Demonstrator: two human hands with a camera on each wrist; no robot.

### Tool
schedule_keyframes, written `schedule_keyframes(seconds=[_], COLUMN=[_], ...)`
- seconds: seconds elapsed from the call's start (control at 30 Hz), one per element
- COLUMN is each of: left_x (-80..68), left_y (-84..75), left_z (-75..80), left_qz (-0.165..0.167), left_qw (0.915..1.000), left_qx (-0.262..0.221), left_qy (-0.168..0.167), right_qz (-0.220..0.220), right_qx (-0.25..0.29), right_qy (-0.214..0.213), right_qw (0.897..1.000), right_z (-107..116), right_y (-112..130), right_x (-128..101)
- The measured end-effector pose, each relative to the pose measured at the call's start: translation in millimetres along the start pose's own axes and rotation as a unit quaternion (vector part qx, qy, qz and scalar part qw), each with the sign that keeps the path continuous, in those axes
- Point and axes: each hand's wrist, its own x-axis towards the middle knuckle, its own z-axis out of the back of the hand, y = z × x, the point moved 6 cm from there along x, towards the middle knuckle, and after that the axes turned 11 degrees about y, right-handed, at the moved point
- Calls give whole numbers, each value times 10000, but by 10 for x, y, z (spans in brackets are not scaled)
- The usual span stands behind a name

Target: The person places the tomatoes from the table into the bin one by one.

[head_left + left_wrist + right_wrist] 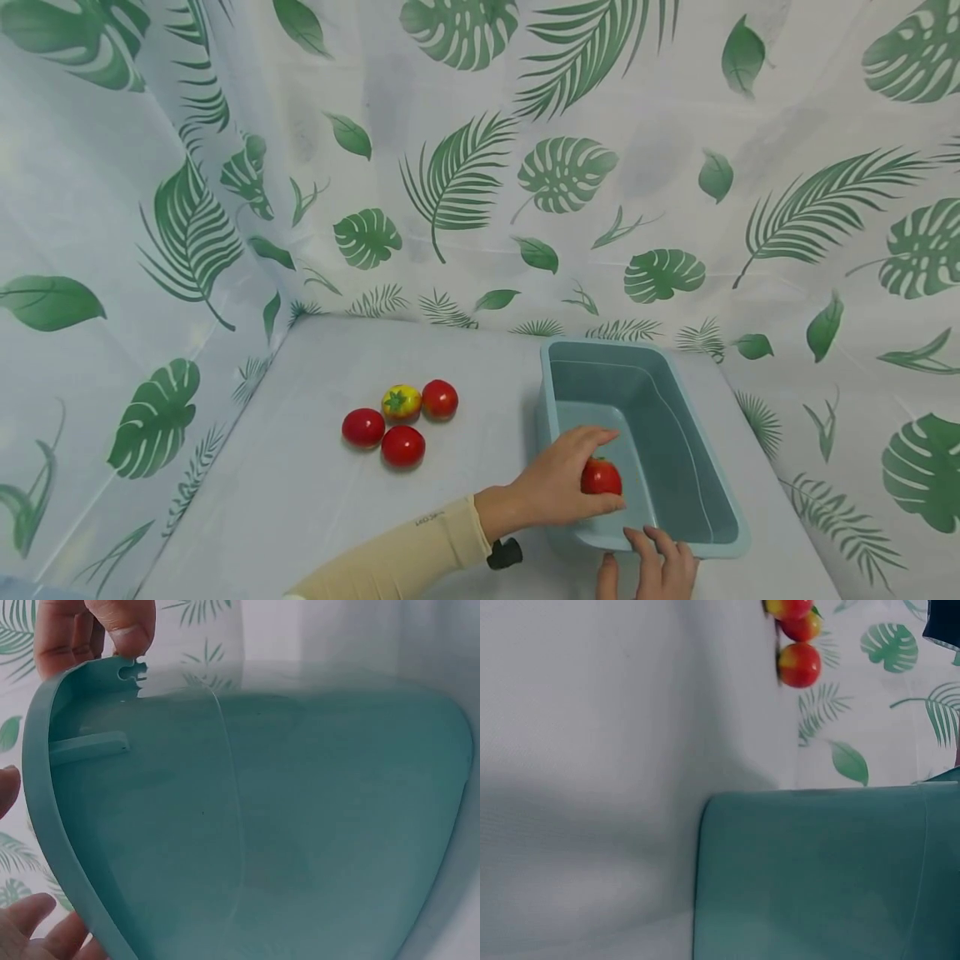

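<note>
My left hand [551,483] reaches over the light blue-green bin [551,392] from its left side, thumb and fingers spread apart. A red tomato [602,478] shows between them, below the fingertips. In the left wrist view the gap between my left thumb and fingers above the rim is bare, and the bin wall hides the tomato. My right hand [656,571] grips the near rim, fingers over the edge and thumb outside. That hold also appears at the bin's corner in the left wrist view, where the thumb [129,637] touches the outer side.
Three red tomatoes, one at the front [403,447], and a yellow one with a green top [401,402] cluster on the white table [300,500] left of the bin. Leaf-patterned sheets [480,100] hang behind and at both sides.
</note>
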Motion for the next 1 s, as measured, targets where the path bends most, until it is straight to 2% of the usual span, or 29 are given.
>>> schedule_keyframes(seconds=[0.13, 0.27, 0.4, 0.5, 0.6, 0.77, 1.0], left_x=[-25, -43, -66, -85, -110, -225, -473], left_y=[42, 72, 97, 132, 190, 383, 701], left_z=[26, 64, 111, 155, 211, 294, 331], left_qz=[65, 106, 182, 241, 274, 503, 987], left_qw=[9999, 9999, 9995, 9993, 9991, 9969, 9929], left_qx=[-65, -126, -236, -255, -107, -146, -132], left_qy=[40, 6, -49, -114, -291, -586, -648], right_qz=[290, 364, 227, -31, -146, -161, -538], right_qx=[156, 158, 166, 69, 77, -15, -140], right_qy=[-255, -307, -174, 65, 146, 188, 518], right_qw=[9991, 9987, 9995, 10000, 9998, 9997, 9971], right_z=[-14, -19, -17, -10, -9, -19, 14], right_y=[-9, -16, -4, 18, 25, 28, 60], right_x=[8, 9, 20, 28, 26, 26, 15])
